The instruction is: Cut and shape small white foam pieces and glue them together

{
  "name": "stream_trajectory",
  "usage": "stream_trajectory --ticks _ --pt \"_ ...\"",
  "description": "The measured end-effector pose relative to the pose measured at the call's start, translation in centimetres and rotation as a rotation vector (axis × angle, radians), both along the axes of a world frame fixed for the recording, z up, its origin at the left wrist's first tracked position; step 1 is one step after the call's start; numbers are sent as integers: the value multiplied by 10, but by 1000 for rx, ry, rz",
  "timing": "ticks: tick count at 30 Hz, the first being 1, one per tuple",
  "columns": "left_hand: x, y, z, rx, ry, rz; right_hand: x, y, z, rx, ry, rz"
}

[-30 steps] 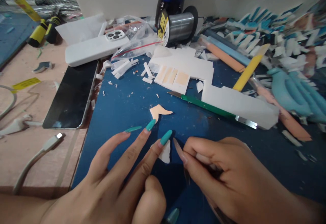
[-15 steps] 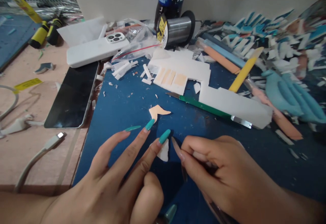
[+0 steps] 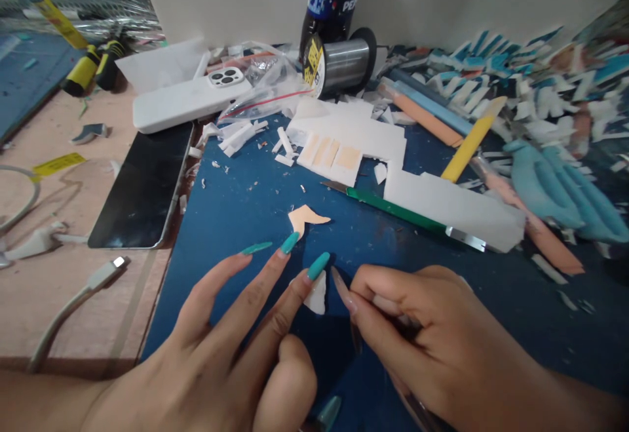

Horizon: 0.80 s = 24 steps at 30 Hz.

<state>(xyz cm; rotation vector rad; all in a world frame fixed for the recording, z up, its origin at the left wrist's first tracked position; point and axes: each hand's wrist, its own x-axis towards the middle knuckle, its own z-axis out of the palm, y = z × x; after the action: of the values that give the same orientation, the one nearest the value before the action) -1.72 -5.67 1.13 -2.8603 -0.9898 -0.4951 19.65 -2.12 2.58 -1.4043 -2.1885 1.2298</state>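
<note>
My left hand [image 3: 230, 347], with long teal nails, lies on the blue cutting mat [image 3: 236, 209], fingers stretched out. Its index fingertip presses down a small white foam scrap [image 3: 317, 297]. My right hand [image 3: 432, 347] is curled closed just right of the scrap, pinching a thin tool whose tip points at the scrap; most of the tool is hidden by the fingers. A peach foam cut-out [image 3: 302, 217] lies on the mat just beyond my left fingertips.
A green-handled knife [image 3: 393, 209] and white foam sheets [image 3: 452, 212] lie behind my hands. A wire spool [image 3: 341, 58], a bottle, a white phone [image 3: 189, 98], a dark tablet [image 3: 142, 186] and a charging cable [image 3: 83, 294] sit around. Coloured foam strips and offcuts pile up at right.
Both hands have hardly moved; the view shifted slightly. The white scrap stays pinned under my left fingertip.
</note>
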Motion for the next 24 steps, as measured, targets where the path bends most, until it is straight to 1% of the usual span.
stream_trajectory --ticks 3,8,14,20,24 --pt "-2 1 0 11 7 -15 -1 1 1 8 2 -1" --pt "-6 4 -1 54 39 -117 -1 1 1 9 13 -4" --pt "-8 7 0 89 79 -129 1 -1 -2 -9 9 -9" --pt "-9 6 2 77 128 -150 0 0 0 13 6 -16" --pt "-8 4 0 66 126 -135 0 1 0 14 -1 -4"
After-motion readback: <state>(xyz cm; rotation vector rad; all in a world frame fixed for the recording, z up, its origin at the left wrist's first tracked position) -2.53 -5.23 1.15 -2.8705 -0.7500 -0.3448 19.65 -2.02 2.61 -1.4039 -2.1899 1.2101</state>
